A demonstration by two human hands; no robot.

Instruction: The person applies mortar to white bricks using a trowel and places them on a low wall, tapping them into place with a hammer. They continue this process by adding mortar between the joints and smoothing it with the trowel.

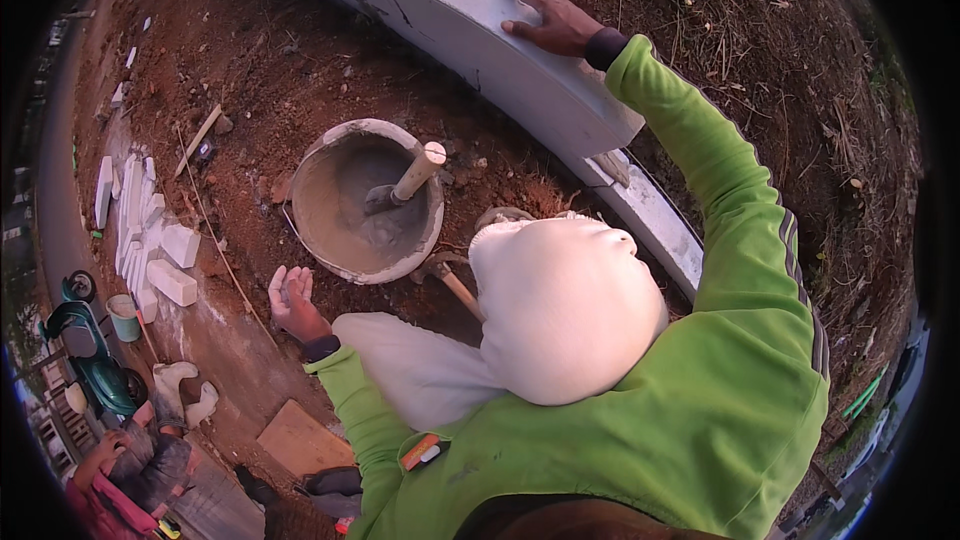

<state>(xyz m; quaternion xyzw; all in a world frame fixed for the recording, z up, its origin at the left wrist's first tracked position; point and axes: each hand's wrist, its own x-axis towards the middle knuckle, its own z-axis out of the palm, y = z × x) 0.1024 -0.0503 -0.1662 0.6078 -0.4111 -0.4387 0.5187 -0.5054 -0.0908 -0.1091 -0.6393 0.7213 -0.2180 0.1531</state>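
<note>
Green jacket [620,430] foremost, a spread right hand [552,26] rests on a pale block [500,55] atop the wall [655,218]; the left hand [298,306], open and empty, hovers by a bucket [326,180]. A white knee [565,310] partly hides a tool [459,292]; bricks [172,283] and a scooter [92,355] stand beyond.

So I've got a dark green scooter [95,360] at the lower left of the frame, a pale green round bucket [124,328] just beside it, a person in a reddish-pink top [112,508] down in that corner, plus a flat brown board [305,437] along the bottom, left of centre.
</note>
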